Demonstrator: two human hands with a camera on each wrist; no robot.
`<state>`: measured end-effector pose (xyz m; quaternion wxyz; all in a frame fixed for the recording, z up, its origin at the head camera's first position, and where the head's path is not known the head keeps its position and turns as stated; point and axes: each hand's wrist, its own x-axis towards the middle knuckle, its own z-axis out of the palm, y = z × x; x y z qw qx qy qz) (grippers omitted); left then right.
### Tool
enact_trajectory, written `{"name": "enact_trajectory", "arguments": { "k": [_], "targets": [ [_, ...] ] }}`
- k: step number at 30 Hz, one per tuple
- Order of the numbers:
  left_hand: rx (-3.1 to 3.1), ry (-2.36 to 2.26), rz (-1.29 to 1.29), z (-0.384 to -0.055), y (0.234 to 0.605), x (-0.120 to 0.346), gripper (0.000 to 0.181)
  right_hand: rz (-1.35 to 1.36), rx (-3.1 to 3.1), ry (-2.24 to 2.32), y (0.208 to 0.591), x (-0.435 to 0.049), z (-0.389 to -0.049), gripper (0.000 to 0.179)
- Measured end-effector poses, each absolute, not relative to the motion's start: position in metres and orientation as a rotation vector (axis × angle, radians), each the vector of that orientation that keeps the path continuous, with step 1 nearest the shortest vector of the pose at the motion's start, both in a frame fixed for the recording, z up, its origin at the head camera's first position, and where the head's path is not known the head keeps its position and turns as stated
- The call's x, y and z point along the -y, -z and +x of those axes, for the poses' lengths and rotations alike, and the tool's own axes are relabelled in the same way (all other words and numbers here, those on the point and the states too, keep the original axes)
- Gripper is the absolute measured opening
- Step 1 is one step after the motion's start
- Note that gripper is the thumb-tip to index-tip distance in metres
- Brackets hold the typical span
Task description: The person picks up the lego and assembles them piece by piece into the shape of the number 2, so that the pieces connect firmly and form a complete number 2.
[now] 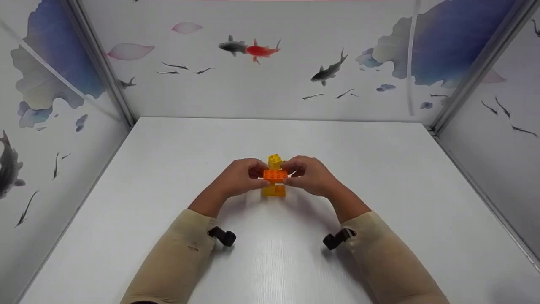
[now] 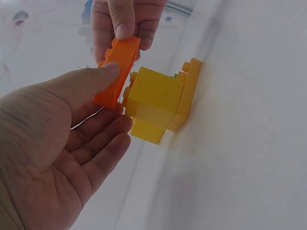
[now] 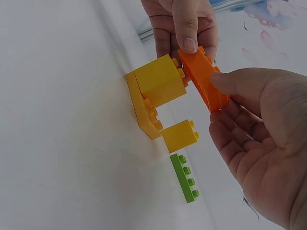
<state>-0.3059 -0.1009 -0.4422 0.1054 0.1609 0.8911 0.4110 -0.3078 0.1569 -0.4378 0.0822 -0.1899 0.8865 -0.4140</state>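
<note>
Orange brick point(image 1: 275, 175) is up over the bench point(image 1: 270, 261), and both hands have it. The left hand point(image 1: 244, 177) pinches its left end, and the right hand point(image 1: 311, 176) pinches its right end. Below the orange brick is a big yellow block point(image 3: 160, 80) on a flat yellow base point(image 3: 143, 109). I can't tell if brick and block touch. Past the orange brick is a small yellow block point(image 1: 275, 159), partly covered. A green brick point(image 3: 184, 178) is past the orange brick too, but the left wrist view shows only a tiny bit. Some fingertips hide behind the orange brick.
</note>
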Motion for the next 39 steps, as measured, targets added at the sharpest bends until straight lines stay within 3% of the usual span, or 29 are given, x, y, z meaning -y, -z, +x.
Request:
{"name": "enact_trajectory", "arguments": {
  "k": [10,39],
  "targets": [
    [-2.640,-1.194,0.511,-0.3070,0.4477,0.1007,0.033,-0.597,-2.647,1.240,0.4419,-0.1566,-0.3085,0.032],
    [-2.633,-1.156,0.412,-0.3093,0.4486,0.0977,0.029,-0.613,-2.647,1.208,0.4416,-0.1574,-0.3090,0.035]
  ]
}}
